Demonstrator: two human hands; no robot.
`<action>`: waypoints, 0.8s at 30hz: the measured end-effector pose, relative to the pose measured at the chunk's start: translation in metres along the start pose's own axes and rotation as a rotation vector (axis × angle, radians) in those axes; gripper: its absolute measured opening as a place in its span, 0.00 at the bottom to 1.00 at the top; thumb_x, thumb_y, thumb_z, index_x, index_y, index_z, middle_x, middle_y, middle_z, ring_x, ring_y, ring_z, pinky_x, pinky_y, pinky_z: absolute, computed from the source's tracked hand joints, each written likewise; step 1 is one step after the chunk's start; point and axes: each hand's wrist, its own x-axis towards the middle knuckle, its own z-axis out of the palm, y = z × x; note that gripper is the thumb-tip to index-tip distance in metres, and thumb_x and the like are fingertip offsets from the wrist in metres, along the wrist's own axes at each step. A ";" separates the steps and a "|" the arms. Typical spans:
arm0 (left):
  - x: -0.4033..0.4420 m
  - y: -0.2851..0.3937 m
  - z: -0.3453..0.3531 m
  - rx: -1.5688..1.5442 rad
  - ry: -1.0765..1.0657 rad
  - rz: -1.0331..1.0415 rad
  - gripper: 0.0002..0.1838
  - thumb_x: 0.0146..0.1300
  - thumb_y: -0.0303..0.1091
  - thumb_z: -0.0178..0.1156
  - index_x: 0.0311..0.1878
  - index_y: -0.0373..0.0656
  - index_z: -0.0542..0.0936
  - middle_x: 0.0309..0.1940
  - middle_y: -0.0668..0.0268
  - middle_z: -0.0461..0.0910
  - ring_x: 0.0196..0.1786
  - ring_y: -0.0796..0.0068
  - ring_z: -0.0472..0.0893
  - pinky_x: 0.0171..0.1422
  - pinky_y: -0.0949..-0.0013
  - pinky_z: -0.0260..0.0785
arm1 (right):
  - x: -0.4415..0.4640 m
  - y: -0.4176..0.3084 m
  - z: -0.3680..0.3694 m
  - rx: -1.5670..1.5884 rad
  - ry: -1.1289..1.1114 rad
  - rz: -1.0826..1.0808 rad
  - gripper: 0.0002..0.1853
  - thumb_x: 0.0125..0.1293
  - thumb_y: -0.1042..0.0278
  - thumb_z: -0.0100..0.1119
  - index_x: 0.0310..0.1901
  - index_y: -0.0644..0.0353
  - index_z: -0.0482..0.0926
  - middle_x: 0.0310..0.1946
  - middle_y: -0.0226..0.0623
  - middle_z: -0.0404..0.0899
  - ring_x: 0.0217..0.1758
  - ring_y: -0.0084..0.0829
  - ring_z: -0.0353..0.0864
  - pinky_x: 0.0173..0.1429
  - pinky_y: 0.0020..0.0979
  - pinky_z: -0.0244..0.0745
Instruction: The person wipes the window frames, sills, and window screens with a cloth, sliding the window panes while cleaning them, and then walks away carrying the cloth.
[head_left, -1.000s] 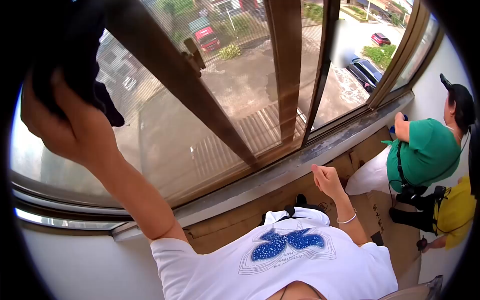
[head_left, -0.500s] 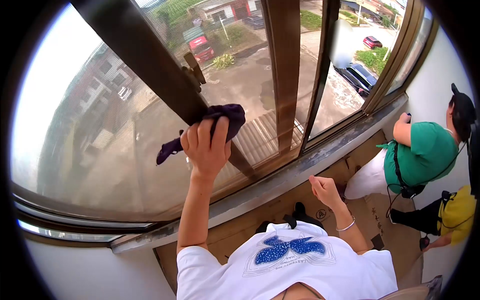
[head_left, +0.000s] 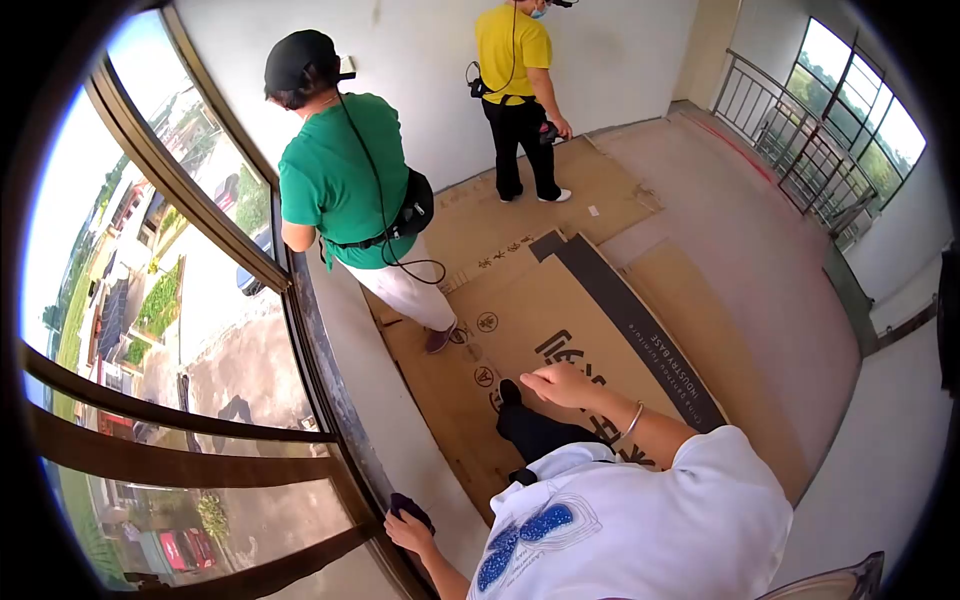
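My left hand [head_left: 407,532] is low beside the window, its fingers wrapped around a bunched dark purple cloth [head_left: 414,508]. The cloth is next to the sill [head_left: 362,440] and the brown window frame [head_left: 352,482]; whether it touches them I cannot tell. My right hand [head_left: 560,385] hangs in front of my body above the cardboard floor covering, fingers curled in and thumb forward. I see nothing in it. A bracelet circles that wrist.
A person in a green top [head_left: 345,175] stands at the window ahead. Another in a yellow top [head_left: 515,55] is by the white wall, a dark object in hand. Printed cardboard [head_left: 540,310] covers the floor. A metal railing [head_left: 780,130] stands at the far right.
My view has swung right, from the window to the room. My left hand, still gripping the cloth, has come down from the window's upright frame bar toward the sill. My right hand stays curled.
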 end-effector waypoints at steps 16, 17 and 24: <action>-0.009 0.172 0.071 -0.762 -0.568 -0.273 0.28 0.71 0.51 0.44 0.59 0.36 0.74 0.53 0.55 0.78 0.54 0.60 0.77 0.61 0.59 0.68 | -0.118 0.128 -0.105 0.173 0.437 0.175 0.30 0.71 0.46 0.44 0.15 0.56 0.73 0.10 0.29 0.70 0.16 0.27 0.70 0.29 0.31 0.66; -0.016 0.185 0.078 -0.819 -0.588 -0.355 0.27 0.72 0.51 0.42 0.58 0.37 0.75 0.52 0.56 0.78 0.53 0.60 0.77 0.59 0.58 0.69 | -0.123 0.138 -0.120 0.167 0.463 0.210 0.30 0.71 0.46 0.43 0.15 0.56 0.73 0.10 0.29 0.70 0.16 0.27 0.70 0.29 0.31 0.66; -0.066 0.263 0.122 -0.635 -0.669 -0.294 0.28 0.73 0.51 0.37 0.59 0.38 0.74 0.49 0.57 0.79 0.51 0.59 0.79 0.56 0.58 0.73 | -0.192 0.258 -0.192 0.080 0.540 0.458 0.27 0.70 0.47 0.44 0.20 0.55 0.79 0.18 0.32 0.79 0.23 0.34 0.78 0.34 0.34 0.72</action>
